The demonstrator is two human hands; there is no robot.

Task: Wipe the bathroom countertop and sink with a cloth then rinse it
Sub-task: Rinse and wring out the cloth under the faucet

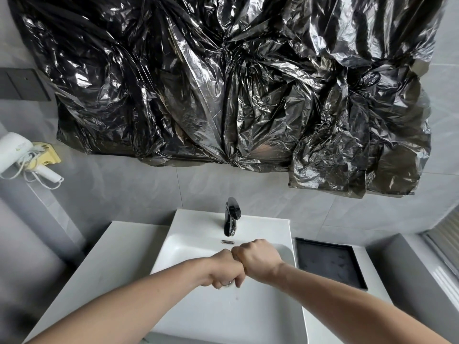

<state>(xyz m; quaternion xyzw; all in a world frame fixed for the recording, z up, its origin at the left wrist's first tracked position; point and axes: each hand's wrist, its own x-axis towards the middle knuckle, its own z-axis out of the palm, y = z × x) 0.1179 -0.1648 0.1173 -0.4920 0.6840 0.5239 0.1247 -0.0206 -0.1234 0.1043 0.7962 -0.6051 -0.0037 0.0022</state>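
Note:
Over the white sink (273, 316) my left hand (224, 269) and my right hand (258, 260) are both clenched into fists, knuckles pressed together. A small bit of pale cloth (229, 284) shows under the left fist; the rest is hidden inside the hands. Drops of water fall from it into the basin. The black faucet (232, 217) stands at the back of the sink, just beyond my hands. The white countertop (106, 264) stretches to the left of the basin.
A black tray (327, 264) lies on the counter to the right of the sink. Crinkled black plastic (236, 90) covers the wall above. A white hairdryer (17, 155) hangs at the far left. A window frame (444, 242) runs along the right.

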